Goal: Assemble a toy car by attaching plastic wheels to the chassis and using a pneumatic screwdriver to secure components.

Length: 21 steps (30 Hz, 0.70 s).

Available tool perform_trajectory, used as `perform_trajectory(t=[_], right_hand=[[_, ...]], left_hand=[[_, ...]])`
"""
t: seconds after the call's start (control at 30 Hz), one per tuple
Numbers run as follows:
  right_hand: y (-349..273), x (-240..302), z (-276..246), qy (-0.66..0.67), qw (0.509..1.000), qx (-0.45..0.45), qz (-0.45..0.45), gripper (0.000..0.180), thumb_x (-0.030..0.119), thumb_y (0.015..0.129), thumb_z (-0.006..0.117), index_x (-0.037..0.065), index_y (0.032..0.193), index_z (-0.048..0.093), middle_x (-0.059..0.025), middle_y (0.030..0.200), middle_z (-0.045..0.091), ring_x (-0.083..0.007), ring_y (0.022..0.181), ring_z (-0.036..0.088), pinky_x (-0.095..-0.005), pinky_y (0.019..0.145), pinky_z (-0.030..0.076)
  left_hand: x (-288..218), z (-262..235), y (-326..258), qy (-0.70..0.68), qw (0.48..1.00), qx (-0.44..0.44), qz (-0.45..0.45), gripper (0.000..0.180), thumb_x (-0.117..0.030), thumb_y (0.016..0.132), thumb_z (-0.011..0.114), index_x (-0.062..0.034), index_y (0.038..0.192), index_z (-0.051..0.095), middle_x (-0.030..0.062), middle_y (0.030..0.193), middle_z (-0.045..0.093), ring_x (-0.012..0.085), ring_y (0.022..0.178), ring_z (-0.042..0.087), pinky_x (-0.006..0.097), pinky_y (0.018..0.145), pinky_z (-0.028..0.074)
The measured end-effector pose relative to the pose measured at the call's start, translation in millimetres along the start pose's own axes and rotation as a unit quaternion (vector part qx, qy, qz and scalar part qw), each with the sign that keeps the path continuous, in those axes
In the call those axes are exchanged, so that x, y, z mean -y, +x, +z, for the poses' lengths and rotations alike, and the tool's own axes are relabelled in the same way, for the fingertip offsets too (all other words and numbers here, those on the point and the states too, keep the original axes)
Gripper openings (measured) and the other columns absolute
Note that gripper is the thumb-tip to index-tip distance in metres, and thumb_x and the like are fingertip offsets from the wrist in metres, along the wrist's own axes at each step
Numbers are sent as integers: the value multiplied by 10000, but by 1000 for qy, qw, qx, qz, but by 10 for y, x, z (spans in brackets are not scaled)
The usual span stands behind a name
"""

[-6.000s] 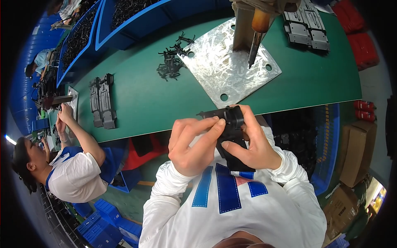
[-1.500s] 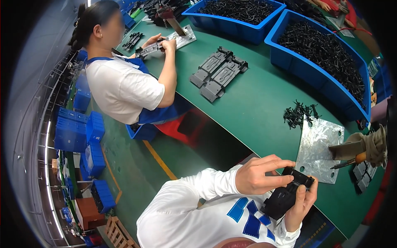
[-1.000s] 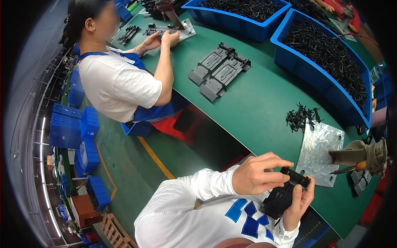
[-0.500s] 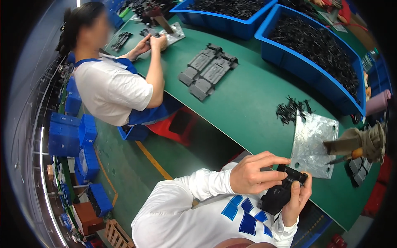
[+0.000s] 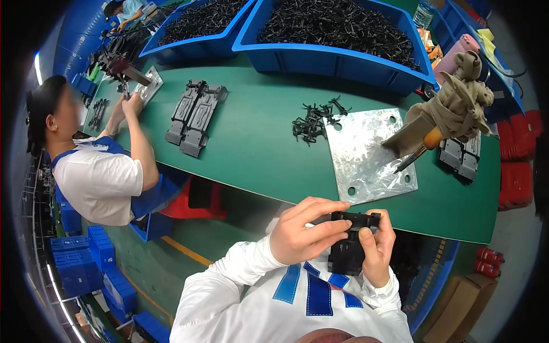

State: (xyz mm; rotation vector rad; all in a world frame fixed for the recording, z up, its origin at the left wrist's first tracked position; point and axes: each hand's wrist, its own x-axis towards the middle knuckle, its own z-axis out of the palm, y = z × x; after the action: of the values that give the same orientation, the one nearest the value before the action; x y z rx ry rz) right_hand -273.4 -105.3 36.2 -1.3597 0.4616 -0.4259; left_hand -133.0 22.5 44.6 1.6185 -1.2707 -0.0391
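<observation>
Close to my chest, just off the near table edge, I hold a black moulded plastic part [image 5: 346,257] upright between both hands. My left hand [image 5: 303,231] is closed on its upper left end, fingers stretched along the top edge. Around the right side wraps my right hand [image 5: 377,248], its thumb pressed on the front face near the top. Beyond the hands, a shiny metal plate [image 5: 366,154] lies on the green table [image 5: 257,154]. Small black clip-like pieces [image 5: 314,123] form a loose pile at the plate's far left corner.
A cloth-wrapped post [image 5: 457,97] rises by the plate, with an orange-handled tool [image 5: 426,146] leaning there. Flat black parts [image 5: 194,117] lie to the left, others [image 5: 460,157] right. Blue bins [image 5: 343,66] of black pieces line the back. A co-worker [image 5: 97,166] sits left.
My view has swung to the right, so the table and co-worker appear further left. Both hands keep hold of the black plastic part, which now appears more upright.
</observation>
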Motion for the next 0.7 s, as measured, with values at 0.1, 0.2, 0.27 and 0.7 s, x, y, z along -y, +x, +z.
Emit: perform_trajectory(t=[0.1, 0.2, 0.27, 0.7], right_hand=[[-32, -52, -56, -8, 1000, -8, -11, 312, 241, 949, 626, -3, 1082, 483, -6, 878, 516, -50, 732, 429, -207, 627, 361], [-46, -39, -70, -5, 1000, -18, -8, 316, 243, 943, 630, -2, 1079, 484, -4, 877, 511, -52, 729, 424, -206, 629, 356], [-56, -42, -91, -5, 1000, -15, -3, 318, 246, 941, 631, -2, 1077, 484, -3, 878, 510, -52, 732, 423, -205, 632, 356], [-54, -32, -62, -7, 1000, -11, 4, 329, 269, 945, 632, 2, 1069, 485, -4, 874, 511, -55, 748, 432, -206, 657, 366]], left_hand=[[-40, 43, -13, 0, 1000, 2, -1, 350, -18, 600, 837, -47, 932, 731, 137, 1095, 674, 286, 884, 666, 348, 737, 550], [-54, 86, -22, -3, 1000, 4, -5, 353, -21, 602, 837, -44, 938, 730, 138, 1102, 671, 284, 881, 666, 348, 729, 548], [-50, 99, -31, -4, 1000, 3, -8, 354, -21, 604, 836, -43, 940, 729, 139, 1107, 670, 284, 879, 665, 348, 726, 546], [0, 67, -64, -14, 1000, 4, 11, 292, -55, 682, 784, -55, 967, 718, 109, 1141, 650, 266, 876, 640, 337, 728, 537]])
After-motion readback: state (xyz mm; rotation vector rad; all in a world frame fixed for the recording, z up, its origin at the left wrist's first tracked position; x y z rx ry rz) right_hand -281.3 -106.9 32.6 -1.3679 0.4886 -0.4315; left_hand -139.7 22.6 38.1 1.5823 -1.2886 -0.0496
